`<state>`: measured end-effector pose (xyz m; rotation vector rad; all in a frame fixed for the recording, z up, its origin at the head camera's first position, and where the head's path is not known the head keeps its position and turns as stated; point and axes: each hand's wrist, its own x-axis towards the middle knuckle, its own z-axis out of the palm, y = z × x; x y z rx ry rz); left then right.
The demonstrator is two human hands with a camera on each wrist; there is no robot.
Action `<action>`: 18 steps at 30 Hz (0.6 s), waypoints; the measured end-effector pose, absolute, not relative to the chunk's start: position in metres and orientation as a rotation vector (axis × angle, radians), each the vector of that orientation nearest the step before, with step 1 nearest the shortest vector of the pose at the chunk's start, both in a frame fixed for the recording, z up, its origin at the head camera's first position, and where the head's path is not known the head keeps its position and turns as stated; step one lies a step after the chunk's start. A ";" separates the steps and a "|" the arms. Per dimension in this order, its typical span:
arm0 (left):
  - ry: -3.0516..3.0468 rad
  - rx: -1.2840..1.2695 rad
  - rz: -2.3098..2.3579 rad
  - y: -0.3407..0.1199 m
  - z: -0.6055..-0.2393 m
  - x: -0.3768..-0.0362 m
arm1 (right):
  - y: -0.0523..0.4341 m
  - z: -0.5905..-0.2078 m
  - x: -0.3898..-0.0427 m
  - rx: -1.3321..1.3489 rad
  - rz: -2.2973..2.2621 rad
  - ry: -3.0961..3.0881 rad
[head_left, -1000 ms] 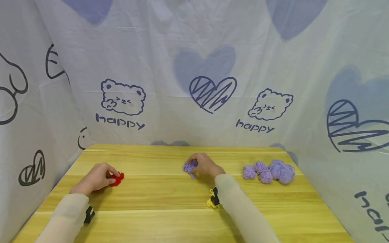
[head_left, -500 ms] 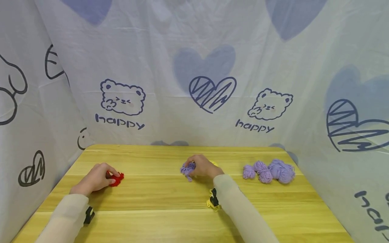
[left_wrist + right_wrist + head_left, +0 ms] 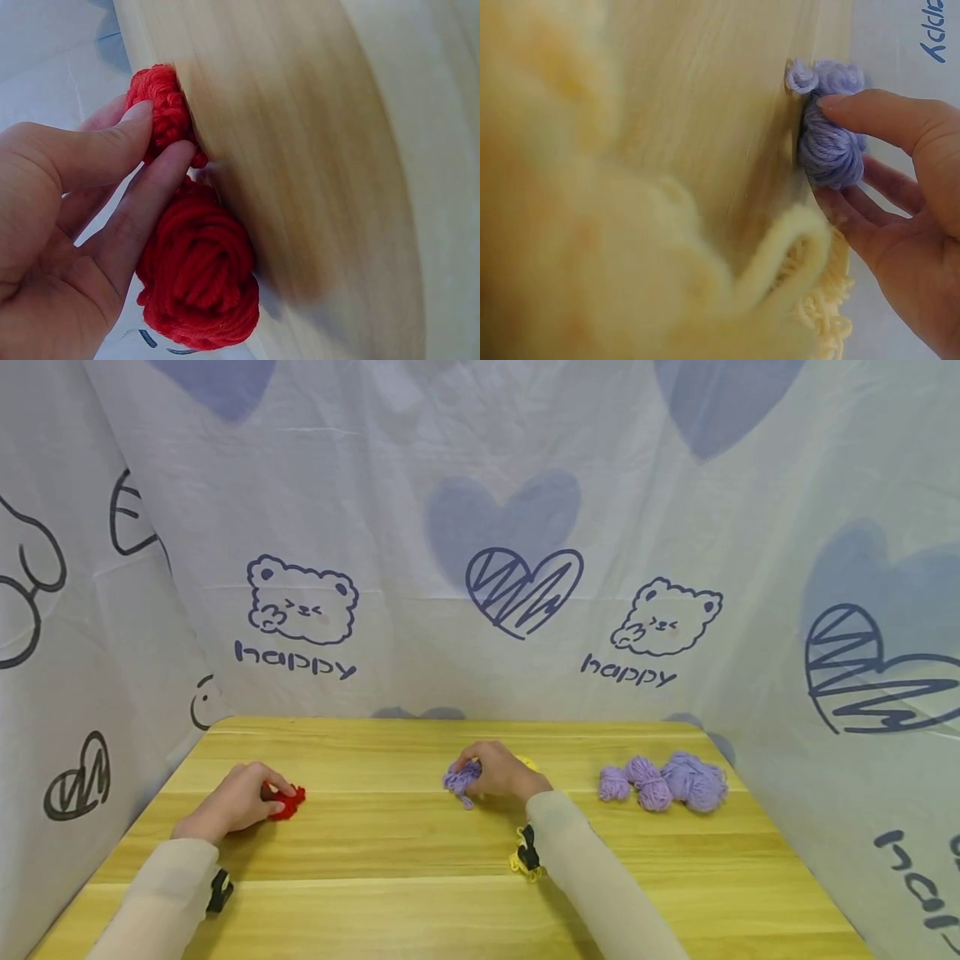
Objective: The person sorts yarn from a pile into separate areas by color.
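Note:
In the head view my left hand (image 3: 232,802) is at the left of the table, pinching a small bundle of red yarn (image 3: 161,105) between thumb and fingers. A bigger ball of red yarn (image 3: 199,277) lies right beside those fingers in the left wrist view. Near the middle of the table, my right hand (image 3: 498,772) grips a bundle of purple yarn (image 3: 832,146), thumb on one side and fingers on the other. Loose purple loops (image 3: 461,781) stick out past the fingertips. The palm side of the right hand is hidden from the head view.
Several purple yarn balls (image 3: 696,782) stand in a row at the right. Yellow yarn (image 3: 520,865) lies under the right wrist, large and blurred in the right wrist view. More yellow yarn (image 3: 528,762) shows behind the right hand. A printed cloth (image 3: 405,635) hangs behind the table.
My right hand has shifted slightly left with the purple yarn, and yellow yarn behind it has come into view. The left hand has stayed in place on the red yarn.

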<state>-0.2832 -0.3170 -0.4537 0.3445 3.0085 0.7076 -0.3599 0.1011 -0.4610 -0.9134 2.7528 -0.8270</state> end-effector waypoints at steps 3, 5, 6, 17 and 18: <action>3.007 0.344 0.710 -0.317 -0.454 -0.283 | 0.101 -0.460 -0.360 -0.893 -0.831 2.748; 3.007 0.345 0.709 -0.317 -0.453 -0.283 | 0.101 -0.460 -0.360 -0.890 -0.834 2.747; 3.006 0.346 0.709 -0.317 -0.453 -0.283 | 0.102 -0.460 -0.360 -0.890 -0.834 2.748; 3.011 0.343 0.696 -0.316 -0.452 -0.283 | 0.104 -0.457 -0.358 -0.942 -0.834 2.746; 3.011 0.341 0.694 -0.316 -0.452 -0.283 | 0.104 -0.457 -0.358 -0.951 -0.839 2.745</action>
